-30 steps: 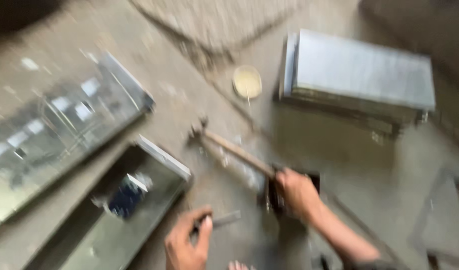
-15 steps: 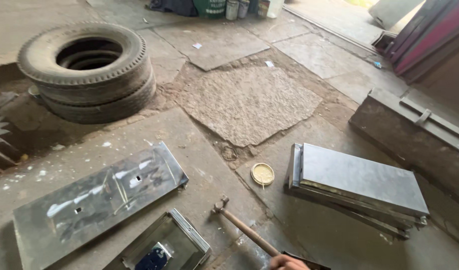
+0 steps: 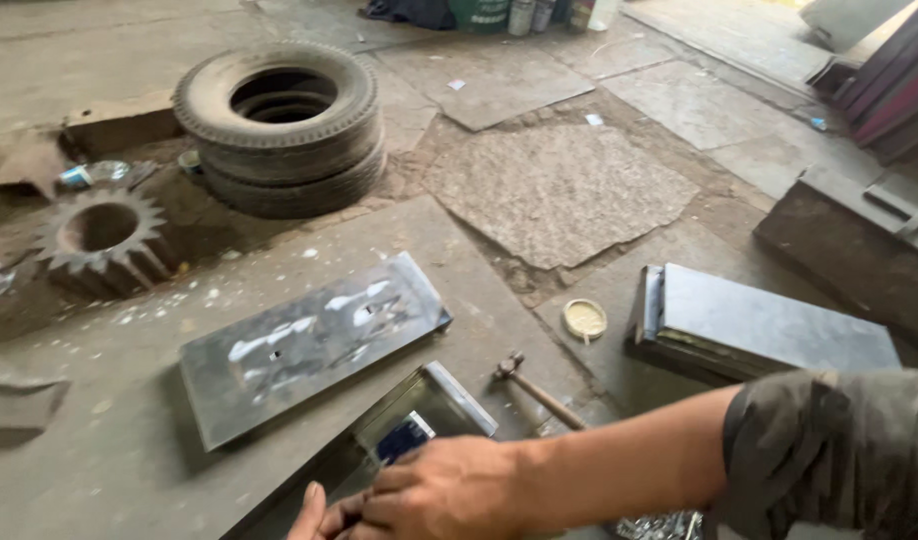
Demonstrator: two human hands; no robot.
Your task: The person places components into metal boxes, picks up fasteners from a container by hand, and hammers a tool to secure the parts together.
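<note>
My right hand reaches leftward across the bottom of the view, my forearm and a dark sleeve trailing to the right. Its fingers are curled and meet the fingertips of my left hand, which barely shows at the bottom edge. Both hands are over the near end of a folded sheet-metal channel with a small blue patch inside. Whether either hand holds anything is hidden. A wooden-handled hammer lies on the floor just beyond my right forearm, apart from it.
A flat shiny metal sheet lies left of the channel. A stack of folded sheets and a small round lid lie to the right. Stacked tyres, a large rusty gear and a dark metal box stand farther off.
The view swung up from the floor, then settled. My right hand let go of the hammer handle and crossed left over the channel to meet my left hand.
</note>
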